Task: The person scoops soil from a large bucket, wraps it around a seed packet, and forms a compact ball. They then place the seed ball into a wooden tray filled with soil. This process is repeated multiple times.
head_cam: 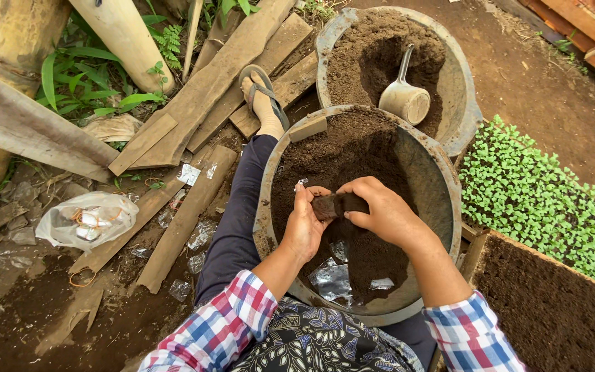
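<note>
Over a soil-filled basin point(442, 186), the left hand point(304, 231) and right hand point(383, 210) close their fingers around a small soil-packed bag point(335, 204), likely soft, light and crumbly, best cradled around its sides.

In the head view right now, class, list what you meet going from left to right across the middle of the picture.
Clear plastic bag → wooden plank → left hand → small soil-filled bag → right hand → near soil basin's rim → green seedling bed.
</note>
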